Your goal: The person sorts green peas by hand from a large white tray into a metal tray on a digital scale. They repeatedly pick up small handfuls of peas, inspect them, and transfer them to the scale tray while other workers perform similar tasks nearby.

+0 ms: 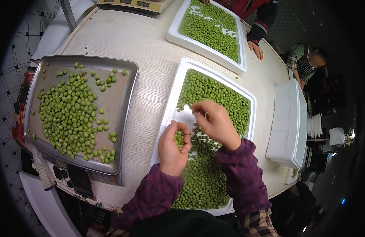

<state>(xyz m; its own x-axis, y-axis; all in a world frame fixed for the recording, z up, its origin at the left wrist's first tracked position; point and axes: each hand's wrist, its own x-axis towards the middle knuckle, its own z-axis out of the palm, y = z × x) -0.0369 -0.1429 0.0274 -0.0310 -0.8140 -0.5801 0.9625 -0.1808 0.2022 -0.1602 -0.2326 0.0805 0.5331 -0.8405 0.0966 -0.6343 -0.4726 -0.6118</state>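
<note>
My left hand [173,148] is cupped around a small heap of shelled green peas [179,139], above a white foam tray [174,89]. Just to its right hovers my right hand [213,121], thumb and fingers curled close together and slightly blurred. Whether a pea sits between those fingertips cannot be made out. Loose peas [218,91] cover the tray's far half, and more peas [197,180] fill the half nearer me. Between the two heaps a patch of bare white tray bottom shows. My forearms hide part of the near peas.
To the left, a metal scale pan [132,89] holds a pile of peas [70,109]. A second foam tray [173,32] of peas stands beyond, beside another person's hand [255,50]. White foam boxes [286,121] stand at the right, and a yellowish scale [135,5] at the far edge.
</note>
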